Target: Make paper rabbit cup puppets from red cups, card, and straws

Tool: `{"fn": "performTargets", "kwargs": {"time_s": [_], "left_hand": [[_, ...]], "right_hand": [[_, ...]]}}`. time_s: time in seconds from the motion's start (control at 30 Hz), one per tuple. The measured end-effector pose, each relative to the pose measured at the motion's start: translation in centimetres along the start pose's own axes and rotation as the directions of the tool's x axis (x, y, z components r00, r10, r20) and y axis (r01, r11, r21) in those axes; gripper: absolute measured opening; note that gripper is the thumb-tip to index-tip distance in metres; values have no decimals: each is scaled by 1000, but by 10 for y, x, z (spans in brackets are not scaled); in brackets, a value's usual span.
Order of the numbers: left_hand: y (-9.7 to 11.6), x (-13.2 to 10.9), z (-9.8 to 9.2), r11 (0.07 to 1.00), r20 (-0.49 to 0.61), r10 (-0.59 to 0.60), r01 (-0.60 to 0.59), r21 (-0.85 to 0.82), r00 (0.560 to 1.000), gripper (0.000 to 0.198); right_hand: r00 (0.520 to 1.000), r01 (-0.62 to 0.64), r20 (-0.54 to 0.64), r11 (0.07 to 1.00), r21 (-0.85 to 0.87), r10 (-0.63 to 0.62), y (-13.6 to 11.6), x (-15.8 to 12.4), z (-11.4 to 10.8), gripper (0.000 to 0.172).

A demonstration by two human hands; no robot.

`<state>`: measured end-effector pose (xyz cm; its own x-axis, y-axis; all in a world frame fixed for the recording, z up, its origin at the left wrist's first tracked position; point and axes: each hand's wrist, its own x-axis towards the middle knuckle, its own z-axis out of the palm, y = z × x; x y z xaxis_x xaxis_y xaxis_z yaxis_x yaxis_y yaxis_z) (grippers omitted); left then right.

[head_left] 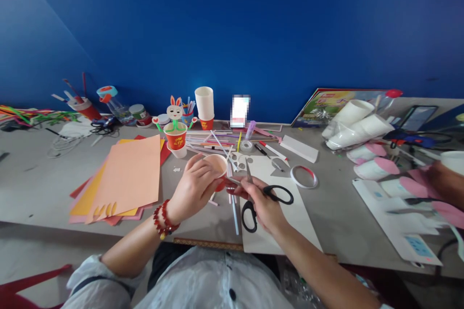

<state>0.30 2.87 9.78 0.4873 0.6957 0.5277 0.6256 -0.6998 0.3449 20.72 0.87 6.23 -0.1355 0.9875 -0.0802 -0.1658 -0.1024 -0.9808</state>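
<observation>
My left hand [195, 187], with red beads at the wrist, is wrapped round a red paper cup [217, 166] whose open white rim faces up. Close on its right, my right hand [261, 202] holds black-handled scissors [278, 194]; the blades are spread, one pointing up and one toward the cup. The right fingertips are near the cup's side, and whether they touch it is unclear. Behind the left hand stands a red cup [176, 139] with a rabbit face [175, 111] and green arms. White paper [295, 224] lies under the right hand.
Coloured paper sheets [134, 174] lie at left. Straws and pens are scattered behind the hands, near a tape roll [303, 176]. Stacked white cups [204, 102] and a lit phone [239, 111] stand by the blue wall. A power strip [395, 222] and another person's arm are at right.
</observation>
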Motion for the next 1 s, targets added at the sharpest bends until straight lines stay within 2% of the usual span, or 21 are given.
{"fn": "performTargets", "kwargs": {"time_s": [0.1,0.2,0.3,0.4,0.47,0.5,0.53,0.57,0.63,0.73,0.8,0.83,0.9,0.97,1.0], "left_hand": [[-4,-1,4,998,-30,-41,40,-52,999,10],[-9,-4,8,995,-34,-50,47,-85,998,8],[-13,-6,8,989,16,-43,45,-141,999,10],[-18,-6,6,977,85,-55,71,-203,995,12],[-19,-5,5,971,115,-59,84,-223,992,13],[-19,-4,4,971,117,-59,84,-222,991,14],[-18,-4,4,974,113,-57,80,-211,992,14],[-17,-3,3,979,102,-53,72,-192,993,14],[-13,-2,2,990,54,-43,50,-133,998,13],[-6,0,2,1000,-22,-7,6,-7,1000,13],[-3,1,4,997,-57,27,-23,79,998,12],[-2,1,5,993,-72,43,-35,117,996,12],[0,0,7,984,-98,65,-47,173,993,12],[0,-1,9,981,-100,66,-47,187,993,13],[0,-2,10,984,-95,55,-38,171,994,13]], "right_hand": [[992,123,36,972,-202,-118,-3,0,-5,33],[946,323,194,814,-484,-260,-14,-1,-11,29],[830,557,428,543,-628,-357,-29,3,-13,23],[650,752,631,240,-614,-422,-40,12,-15,21],[570,803,701,108,-586,-428,-43,19,-18,21],[560,808,712,89,-582,-424,-44,21,-20,21],[571,804,709,109,-584,-414,-43,22,-21,21],[602,789,691,168,-591,-400,-41,22,-22,21],[707,707,602,374,-600,-371,-35,19,-22,24],[910,395,329,767,-505,-251,-22,10,-12,29],[988,120,128,957,-265,-88,-15,5,-1,31],[998,-7,59,995,-102,13,-12,4,5,31],[977,-209,16,955,211,211,-9,2,14,32],[939,-331,52,859,389,339,-8,1,19,31],[932,-352,66,841,411,357,-8,1,19,31]]}}
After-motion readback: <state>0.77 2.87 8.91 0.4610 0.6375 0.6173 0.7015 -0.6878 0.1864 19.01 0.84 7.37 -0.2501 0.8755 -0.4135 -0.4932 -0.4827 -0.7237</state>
